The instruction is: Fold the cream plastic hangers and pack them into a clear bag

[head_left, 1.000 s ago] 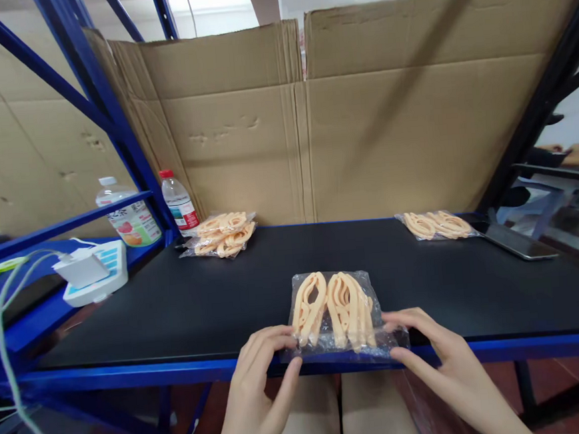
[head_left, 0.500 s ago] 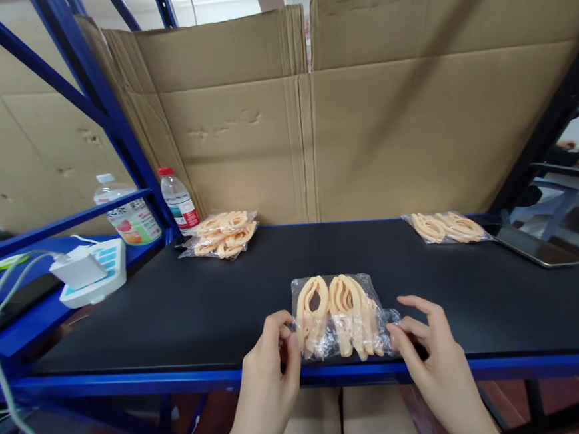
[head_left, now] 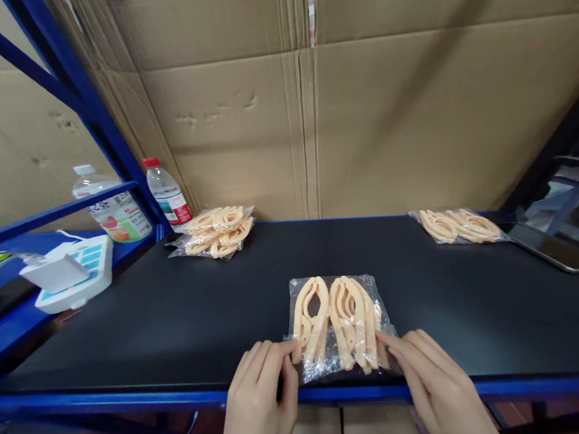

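Observation:
A clear plastic bag (head_left: 339, 367) lies at the table's front edge. Inside it are several peach-coloured folding hangers (head_left: 350, 319), their curved loops pointing away from me. My left hand (head_left: 263, 389) is closed on the bag's lower left edge, its index finger against the plastic beside a hanger. On the opposite side, my right hand (head_left: 427, 377) grips the lower right edge between thumb and fingers; the thumb is partly hidden. The bag's near edge looks crinkled and folded over the hanger ends.
More bagged hangers (head_left: 215, 233) are stacked at the back left, beside a red-capped bottle (head_left: 167, 196). Another bag of hangers (head_left: 458, 225) lies at the back right next to a phone-like flat object (head_left: 557, 247). Cardboard (head_left: 243, 140) walls the back; a white power strip (head_left: 81, 277) sits left.
Both hands have come down nearer the table edge, and my right fingers have closed in on the bag's side. The bag's near fold lies lower and flatter. The camera has tipped downward.

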Tool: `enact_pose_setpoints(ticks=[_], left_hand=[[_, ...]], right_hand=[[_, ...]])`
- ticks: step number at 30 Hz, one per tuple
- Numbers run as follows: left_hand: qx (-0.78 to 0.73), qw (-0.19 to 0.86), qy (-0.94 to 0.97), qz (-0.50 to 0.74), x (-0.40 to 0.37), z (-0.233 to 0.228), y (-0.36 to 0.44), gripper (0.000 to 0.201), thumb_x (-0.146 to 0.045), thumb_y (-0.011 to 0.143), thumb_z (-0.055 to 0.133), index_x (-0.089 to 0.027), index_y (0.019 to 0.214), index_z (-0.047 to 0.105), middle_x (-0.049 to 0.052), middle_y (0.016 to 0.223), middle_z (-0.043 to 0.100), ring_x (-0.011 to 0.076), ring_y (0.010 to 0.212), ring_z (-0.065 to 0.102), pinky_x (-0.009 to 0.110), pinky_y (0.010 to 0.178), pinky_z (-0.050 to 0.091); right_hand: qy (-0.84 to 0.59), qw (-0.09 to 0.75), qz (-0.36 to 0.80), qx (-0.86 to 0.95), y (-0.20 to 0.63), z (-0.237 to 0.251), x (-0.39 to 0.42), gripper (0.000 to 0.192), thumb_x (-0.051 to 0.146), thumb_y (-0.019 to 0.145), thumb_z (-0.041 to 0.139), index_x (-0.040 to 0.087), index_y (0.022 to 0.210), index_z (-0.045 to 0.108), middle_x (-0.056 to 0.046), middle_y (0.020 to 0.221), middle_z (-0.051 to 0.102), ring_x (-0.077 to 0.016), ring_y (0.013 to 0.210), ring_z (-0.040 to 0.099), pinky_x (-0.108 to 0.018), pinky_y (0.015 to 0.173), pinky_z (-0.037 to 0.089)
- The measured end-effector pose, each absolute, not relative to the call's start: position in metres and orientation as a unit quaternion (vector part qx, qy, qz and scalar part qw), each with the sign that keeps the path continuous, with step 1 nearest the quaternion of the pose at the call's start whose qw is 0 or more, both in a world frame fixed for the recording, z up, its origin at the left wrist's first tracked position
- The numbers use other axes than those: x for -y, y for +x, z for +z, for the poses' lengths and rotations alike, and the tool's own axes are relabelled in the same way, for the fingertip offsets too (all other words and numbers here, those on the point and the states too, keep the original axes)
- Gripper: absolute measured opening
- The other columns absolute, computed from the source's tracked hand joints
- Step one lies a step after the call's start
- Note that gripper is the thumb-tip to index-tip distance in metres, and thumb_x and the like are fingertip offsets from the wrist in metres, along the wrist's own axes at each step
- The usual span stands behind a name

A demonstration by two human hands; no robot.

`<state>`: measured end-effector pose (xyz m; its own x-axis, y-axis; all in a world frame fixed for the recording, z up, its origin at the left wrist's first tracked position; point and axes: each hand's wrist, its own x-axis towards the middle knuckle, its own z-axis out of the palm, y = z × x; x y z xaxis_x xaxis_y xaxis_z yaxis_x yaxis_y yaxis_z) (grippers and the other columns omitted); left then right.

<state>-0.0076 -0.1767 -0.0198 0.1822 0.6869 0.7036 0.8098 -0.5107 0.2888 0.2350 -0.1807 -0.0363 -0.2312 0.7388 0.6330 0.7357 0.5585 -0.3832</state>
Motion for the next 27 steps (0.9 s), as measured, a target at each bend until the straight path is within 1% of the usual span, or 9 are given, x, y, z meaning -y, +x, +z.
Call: enact_pose_setpoints(ticks=[4, 8, 12, 14, 16, 19, 22, 24, 27], left_hand=[[0.494, 0.089, -0.77, -0.393, 0.181, -0.024, -0.01, 0.02, -0.006, 0.088, 0.046, -0.017, 0.099, 0.058, 0.004, 0.08, 0.06, 0.0185, 0.071, 0.053, 0.033, 0.067, 0.041], [0.476, 0.076, -0.79, -0.378, 0.187, -0.022, -0.017, 0.024, -0.006, 0.088, 0.044, -0.016, 0.105, 0.058, 0.007, 0.089, 0.062, 0.0197, 0.078, 0.054, 0.033, 0.068, 0.042], [0.455, 0.111, -0.816, -0.34, 0.191, -0.02, -0.021, 0.028, -0.019, 0.083, 0.056, -0.014, 0.11, 0.061, 0.011, 0.094, 0.061, 0.0239, 0.084, 0.053, 0.036, 0.07, 0.044], [0.456, 0.128, -0.816, -0.332, 0.192, -0.021, -0.022, 0.033, -0.021, 0.08, 0.061, -0.014, 0.112, 0.062, 0.011, 0.093, 0.06, 0.0246, 0.084, 0.053, 0.037, 0.07, 0.044], [0.455, 0.13, -0.817, -0.331, 0.191, -0.022, -0.022, 0.031, -0.02, 0.08, 0.062, -0.015, 0.11, 0.063, 0.01, 0.092, 0.061, 0.0239, 0.083, 0.053, 0.036, 0.07, 0.044], [0.429, 0.131, -0.827, -0.339, 0.189, -0.022, -0.024, 0.024, -0.018, 0.081, 0.062, -0.014, 0.104, 0.065, 0.01, 0.089, 0.062, 0.0226, 0.082, 0.053, 0.036, 0.072, 0.045], [0.381, 0.151, -0.845, -0.343, 0.186, -0.02, -0.028, 0.017, -0.014, 0.083, 0.059, -0.012, 0.099, 0.067, 0.009, 0.085, 0.063, 0.0207, 0.079, 0.054, 0.035, 0.072, 0.045], [0.351, 0.169, -0.854, -0.344, 0.185, -0.018, -0.031, 0.014, -0.01, 0.085, 0.056, -0.012, 0.093, 0.068, 0.009, 0.082, 0.065, 0.0195, 0.076, 0.055, 0.035, 0.072, 0.045], [0.308, 0.198, -0.859, -0.358, 0.184, -0.015, -0.033, 0.018, -0.008, 0.087, 0.051, -0.013, 0.085, 0.068, 0.007, 0.077, 0.066, 0.0184, 0.074, 0.057, 0.036, 0.074, 0.045]], right_hand=[[-0.45, 0.359, 0.008, 0.818, 0.243, -0.036, 0.181, 0.04, 0.005, 0.091, 0.036, 0.019, 0.124, 0.052, -0.005, 0.08, 0.058, -0.0166, 0.071, 0.057, -0.029, 0.068, 0.054], [-0.438, 0.32, 0.006, 0.84, 0.249, -0.03, 0.181, 0.044, 0.008, 0.091, 0.035, 0.021, 0.131, 0.049, -0.006, 0.084, 0.06, -0.017, 0.072, 0.059, -0.029, 0.071, 0.056], [-0.445, 0.305, -0.032, 0.842, 0.249, -0.024, 0.184, 0.038, 0.026, 0.092, 0.047, 0.02, 0.13, 0.051, -0.008, 0.09, 0.062, -0.0212, 0.081, 0.062, -0.031, 0.075, 0.057], [-0.439, 0.308, -0.054, 0.842, 0.248, -0.024, 0.185, 0.044, 0.035, 0.09, 0.052, 0.018, 0.131, 0.051, -0.009, 0.091, 0.062, -0.0225, 0.081, 0.062, -0.032, 0.074, 0.057], [-0.43, 0.308, -0.07, 0.846, 0.248, -0.025, 0.184, 0.048, 0.038, 0.09, 0.053, 0.017, 0.133, 0.05, -0.01, 0.089, 0.063, -0.0224, 0.079, 0.062, -0.031, 0.071, 0.058], [-0.411, 0.299, -0.084, 0.857, 0.252, -0.026, 0.184, 0.048, 0.038, 0.092, 0.05, 0.016, 0.134, 0.049, -0.01, 0.088, 0.063, -0.0221, 0.078, 0.062, -0.029, 0.067, 0.057], [-0.39, 0.293, -0.096, 0.868, 0.258, -0.024, 0.186, 0.045, 0.034, 0.094, 0.046, 0.015, 0.134, 0.049, -0.01, 0.086, 0.063, -0.0229, 0.079, 0.062, -0.029, 0.068, 0.056], [-0.375, 0.3, -0.092, 0.872, 0.26, -0.021, 0.189, 0.04, 0.027, 0.095, 0.045, 0.015, 0.132, 0.051, -0.01, 0.085, 0.063, -0.0227, 0.079, 0.062, -0.03, 0.07, 0.056], [-0.351, 0.315, -0.061, 0.879, 0.261, -0.018, 0.195, 0.037, 0.017, 0.095, 0.042, 0.013, 0.131, 0.052, -0.01, 0.08, 0.061, -0.0202, 0.076, 0.061, -0.029, 0.07, 0.054]])
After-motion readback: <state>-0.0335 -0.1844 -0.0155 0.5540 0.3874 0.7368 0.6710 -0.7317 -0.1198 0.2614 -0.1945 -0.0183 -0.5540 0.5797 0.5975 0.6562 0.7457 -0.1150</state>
